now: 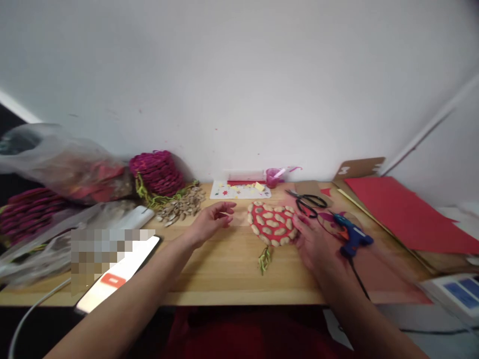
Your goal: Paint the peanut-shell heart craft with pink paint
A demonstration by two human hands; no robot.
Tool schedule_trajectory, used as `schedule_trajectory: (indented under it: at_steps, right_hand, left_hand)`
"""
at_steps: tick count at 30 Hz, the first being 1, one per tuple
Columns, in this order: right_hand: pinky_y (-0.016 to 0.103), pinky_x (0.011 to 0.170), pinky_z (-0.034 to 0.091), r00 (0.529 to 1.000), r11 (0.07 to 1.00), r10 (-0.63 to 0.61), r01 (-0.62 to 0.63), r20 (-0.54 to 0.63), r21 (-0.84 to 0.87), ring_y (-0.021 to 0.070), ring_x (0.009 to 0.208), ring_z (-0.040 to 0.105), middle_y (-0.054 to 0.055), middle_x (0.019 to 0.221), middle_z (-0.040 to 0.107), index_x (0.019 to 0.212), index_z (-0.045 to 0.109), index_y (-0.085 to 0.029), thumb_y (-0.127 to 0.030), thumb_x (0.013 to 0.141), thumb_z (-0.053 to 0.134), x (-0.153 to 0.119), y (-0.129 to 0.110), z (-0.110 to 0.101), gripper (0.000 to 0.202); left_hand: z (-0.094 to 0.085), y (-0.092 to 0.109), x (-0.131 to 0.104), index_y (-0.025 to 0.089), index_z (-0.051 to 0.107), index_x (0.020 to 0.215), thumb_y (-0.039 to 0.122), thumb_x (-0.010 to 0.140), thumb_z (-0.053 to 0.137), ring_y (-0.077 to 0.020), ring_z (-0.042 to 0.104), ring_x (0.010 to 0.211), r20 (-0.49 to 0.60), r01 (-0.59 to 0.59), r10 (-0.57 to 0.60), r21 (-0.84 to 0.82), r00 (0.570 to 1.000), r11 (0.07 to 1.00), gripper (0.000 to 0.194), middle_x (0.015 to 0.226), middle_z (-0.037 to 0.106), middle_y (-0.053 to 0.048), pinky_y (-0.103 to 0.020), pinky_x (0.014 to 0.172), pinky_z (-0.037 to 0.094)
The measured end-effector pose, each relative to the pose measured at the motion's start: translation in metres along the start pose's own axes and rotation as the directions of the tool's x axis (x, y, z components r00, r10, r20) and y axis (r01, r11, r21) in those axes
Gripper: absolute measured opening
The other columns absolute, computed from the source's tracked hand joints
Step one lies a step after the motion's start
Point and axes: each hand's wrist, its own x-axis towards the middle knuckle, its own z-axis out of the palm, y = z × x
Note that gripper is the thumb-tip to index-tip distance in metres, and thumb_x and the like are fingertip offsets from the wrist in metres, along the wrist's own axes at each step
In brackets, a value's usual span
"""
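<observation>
A rounded red craft piece [273, 226], edged and dotted with several peanuts in their shells, is at the middle of the table. My right hand [307, 238] grips its right edge, with the thumb over the rim. Just below the piece, a tuft of yellow-green yarn [264, 260] lies on the wood. To the left, my left hand [214, 221] hovers above the table with its fingers apart, holding nothing. Black-handled scissors [310, 201] and a blue glue gun [354, 237] lie to the right of my right hand.
Pistachio-like shells [183, 205] lie in a pile beside a purple woven roll [157, 172]. Plastic bags [63, 162] and a lit phone [119, 274] occupy the left. Red sheets [411, 214] lie at right. A white card with confetti [239, 192] is near the wall.
</observation>
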Motion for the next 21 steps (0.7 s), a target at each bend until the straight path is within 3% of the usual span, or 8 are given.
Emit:
schedule_trajectory:
  at_steps: [2, 4, 7, 10, 12, 15, 19, 21]
  right_hand:
    - [0.031, 0.055, 0.052, 0.999, 0.996, 0.018, -0.015, -0.034, 0.083, 0.0191, 0.064, 0.066, 0.0, 0.08, 0.072, 0.093, 0.065, -0.027, -0.065, 0.073, 0.082, -0.002, -0.004, 0.007, 0.046]
    - [0.03, 0.055, 0.051, 0.998, 0.989, 0.018, -0.01, -0.057, 0.146, 0.0184, 0.065, 0.064, -0.001, 0.078, 0.07, 0.091, 0.063, -0.027, -0.066, 0.071, 0.085, -0.004, -0.009, 0.012, 0.05]
    - [0.028, 0.053, 0.048, 0.997, 0.982, 0.01, 0.005, -0.078, 0.187, 0.0154, 0.063, 0.06, -0.001, 0.077, 0.068, 0.09, 0.063, -0.026, -0.065, 0.07, 0.086, -0.006, -0.011, 0.018, 0.05]
    - [0.026, 0.054, 0.048, 0.996, 0.985, -0.011, 0.026, -0.09, 0.17, 0.0138, 0.063, 0.059, -0.002, 0.078, 0.067, 0.09, 0.065, -0.024, -0.066, 0.066, 0.089, -0.006, -0.009, 0.022, 0.054]
    - [0.026, 0.051, 0.047, 0.996, 0.99, -0.022, 0.034, -0.089, 0.135, 0.014, 0.062, 0.059, -0.001, 0.076, 0.067, 0.088, 0.065, -0.024, -0.07, 0.065, 0.088, -0.006, -0.01, 0.024, 0.057]
    - [0.026, 0.047, 0.046, 0.997, 0.998, -0.038, 0.042, -0.069, 0.057, 0.0144, 0.056, 0.058, -0.001, 0.07, 0.064, 0.086, 0.064, -0.023, -0.08, 0.069, 0.079, 0.002, -0.025, 0.025, 0.061]
    - [0.028, 0.055, 0.052, 0.982, 0.986, -0.136, 0.121, -0.134, -0.11, 0.017, 0.069, 0.067, 0.002, 0.083, 0.068, 0.096, 0.06, -0.024, -0.089, 0.079, 0.058, 0.036, -0.063, 0.015, 0.067]
    - [0.029, 0.064, 0.055, 0.964, 0.954, -0.196, 0.145, -0.18, -0.261, 0.0187, 0.083, 0.071, 0.005, 0.097, 0.072, 0.102, 0.06, -0.025, -0.078, 0.087, 0.058, 0.059, -0.081, 0.006, 0.055]
  left_hand:
    - [0.018, 0.003, 0.002, 0.023, 0.074, 0.133, 0.039, 0.071, 0.097, -0.0217, 0.075, 0.099, 0.11, 0.114, -0.09, -0.244, 0.99, 0.963, 0.068, 0.126, 0.077, -0.013, -0.026, 0.07, 0.055]
    - [0.035, 0.008, 0.001, 0.021, 0.073, 0.134, 0.042, 0.07, 0.1, -0.0247, 0.076, 0.104, 0.256, 0.218, -0.134, -0.334, 0.957, 0.917, 0.073, 0.13, 0.076, -0.017, -0.02, 0.055, 0.047]
    - [0.06, 0.01, -0.004, 0.015, 0.079, 0.119, 0.039, 0.065, 0.104, -0.0219, 0.077, 0.091, 0.41, 0.328, -0.168, -0.357, 0.896, 0.875, 0.065, 0.118, 0.08, -0.019, -0.016, 0.048, 0.043]
    - [0.079, 0.006, -0.007, 0.01, 0.082, 0.106, 0.036, 0.066, 0.104, -0.0205, 0.079, 0.088, 0.468, 0.436, -0.248, -0.35, 0.848, 0.829, 0.053, 0.108, 0.082, -0.019, -0.015, 0.053, 0.051]
    - [0.085, 0.004, -0.007, 0.01, 0.082, 0.098, 0.03, 0.065, 0.104, -0.0192, 0.079, 0.08, 0.443, 0.471, -0.29, -0.379, 0.848, 0.797, 0.045, 0.1, 0.083, -0.016, -0.017, 0.056, 0.057]
    - [0.08, 0.009, 0.0, 0.012, 0.079, 0.086, 0.017, 0.068, 0.101, -0.0147, 0.075, 0.062, 0.339, 0.443, -0.304, -0.494, 0.89, 0.748, 0.029, 0.082, 0.08, -0.007, -0.019, 0.054, 0.061]
    - [0.054, 0.028, 0.017, 0.012, 0.077, 0.081, 0.007, 0.082, 0.088, -0.0105, 0.069, 0.056, 0.112, 0.23, -0.211, -0.677, 0.971, 0.699, 0.012, 0.068, 0.073, -0.003, -0.015, 0.049, 0.058]
    - [0.04, 0.033, 0.025, 0.013, 0.077, 0.081, 0.006, 0.086, 0.082, -0.0103, 0.07, 0.058, -0.024, 0.099, -0.172, -0.738, 0.985, 0.668, 0.01, 0.071, 0.075, -0.004, -0.014, 0.049, 0.057]
